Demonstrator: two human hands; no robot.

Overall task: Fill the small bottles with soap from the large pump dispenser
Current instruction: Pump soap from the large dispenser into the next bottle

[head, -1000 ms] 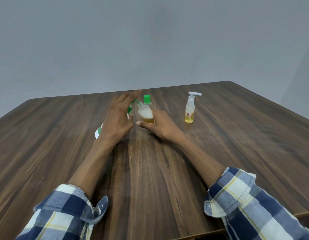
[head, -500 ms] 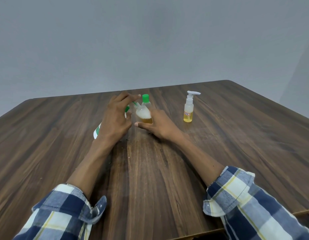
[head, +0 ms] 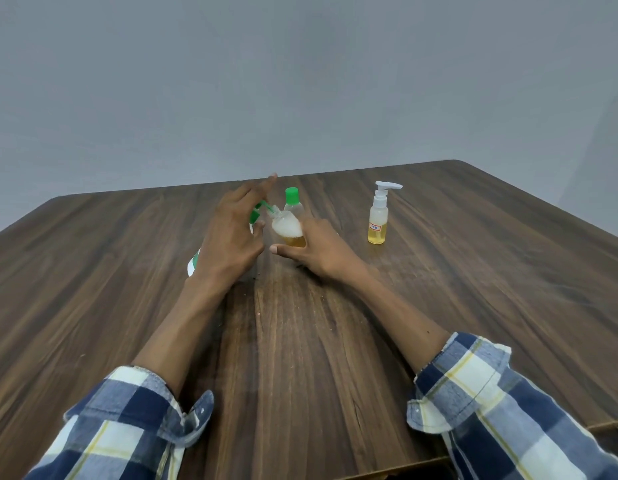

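Mid-frame on the wooden worktop point(head: 474, 306): right hand point(head: 318, 251) wrapped around a small open bottle point(head: 288, 230), amber soap low inside, foam above. Left hand point(head: 231, 237) over the large pump dispenser point(head: 195, 263), fingers splayed and lifted, palm hiding most of it, green nozzle point(head: 264, 206) poking at the bottle's mouth. Green-capped bottle point(head: 293, 202) just behind. Small white-pump bottle point(head: 378, 216) off to the right, well apart. Versus half a second back: left fingers raised higher, otherwise same spots. Loads of bare wood left, right and near edge.
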